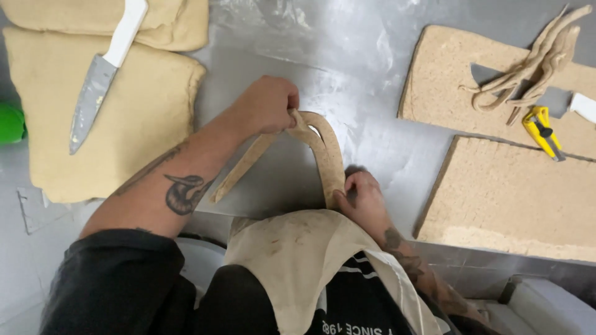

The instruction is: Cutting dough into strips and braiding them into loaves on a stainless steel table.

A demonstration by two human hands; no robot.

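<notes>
My left hand (268, 104) is closed on the top of a long brown dough strip (327, 149), lifted above the steel table (347, 56). The strip arches down to my right hand (363, 197), which pinches its lower end near the table's front edge. Another end of the strip hangs down to the left beside my left forearm. A beige apron covers my chest below the hands.
Pale dough slabs (124, 111) lie at the left with a white-handled knife (102, 74) on top. Brown dough sheets (509, 198) lie at the right, with a pile of cut strips (534, 68), a yellow cutter (541, 127) and a white handle (583, 107). A green object (9, 124) sits at the far left.
</notes>
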